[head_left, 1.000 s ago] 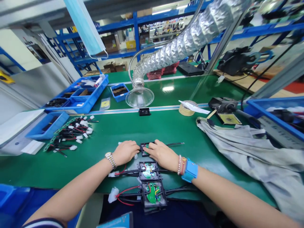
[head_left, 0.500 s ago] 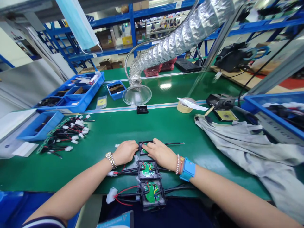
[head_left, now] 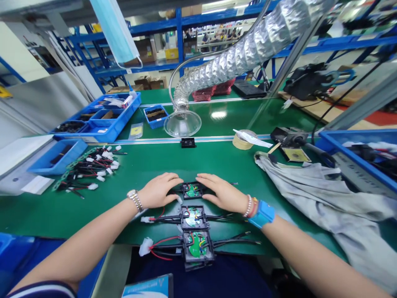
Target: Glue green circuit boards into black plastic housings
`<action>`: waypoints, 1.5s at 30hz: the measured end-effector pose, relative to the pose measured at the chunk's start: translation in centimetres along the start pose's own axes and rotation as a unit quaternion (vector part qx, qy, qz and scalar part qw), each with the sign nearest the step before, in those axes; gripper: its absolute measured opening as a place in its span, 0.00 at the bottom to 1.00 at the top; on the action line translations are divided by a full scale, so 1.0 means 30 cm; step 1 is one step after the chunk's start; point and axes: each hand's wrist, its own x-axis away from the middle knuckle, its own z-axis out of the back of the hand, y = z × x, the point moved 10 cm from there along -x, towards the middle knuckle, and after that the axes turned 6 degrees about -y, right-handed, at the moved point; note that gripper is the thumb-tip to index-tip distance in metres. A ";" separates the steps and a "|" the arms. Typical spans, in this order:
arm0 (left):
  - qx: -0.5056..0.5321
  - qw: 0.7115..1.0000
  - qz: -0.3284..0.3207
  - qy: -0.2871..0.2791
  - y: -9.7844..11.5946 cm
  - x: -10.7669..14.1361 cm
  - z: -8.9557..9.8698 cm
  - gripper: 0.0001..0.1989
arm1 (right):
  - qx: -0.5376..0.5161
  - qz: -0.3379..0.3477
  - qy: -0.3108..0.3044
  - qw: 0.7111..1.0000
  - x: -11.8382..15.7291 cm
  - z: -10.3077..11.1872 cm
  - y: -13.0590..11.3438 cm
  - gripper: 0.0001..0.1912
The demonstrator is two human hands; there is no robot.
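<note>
Bright overall; glare (head_left: pixel 218 114) (a small patch) whitens the table (head_left: pixel 149 161) right of the funnel (head_left: pixel 182 125); shelves (head_left: pixel 180 43) behind it look soft.

left: metal-link watch (head_left: pixel 135 200) | right: beaded bracelet (head_left: pixel 248 206), blue wristband (head_left: pixel 263 214) | white-striped navy sleeve (head_left: pixel 46 289)

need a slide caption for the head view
Left hand and right hand flank the farthest case in a row of open circuit-board cases on a green workbench.
</note>
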 end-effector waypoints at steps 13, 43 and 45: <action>-0.061 0.996 -0.030 -0.064 0.065 -0.055 -0.075 0.17 | 0.080 -0.030 -0.017 0.996 0.033 -0.023 0.029 0.12; 0.038 0.997 -0.042 -0.054 0.266 0.126 0.080 0.28 | -0.047 0.065 0.092 0.993 0.176 0.139 -0.235 0.16; 0.045 0.997 -0.031 -0.057 0.281 0.156 0.038 0.34 | -0.030 0.042 0.067 0.996 0.199 0.103 -0.235 0.17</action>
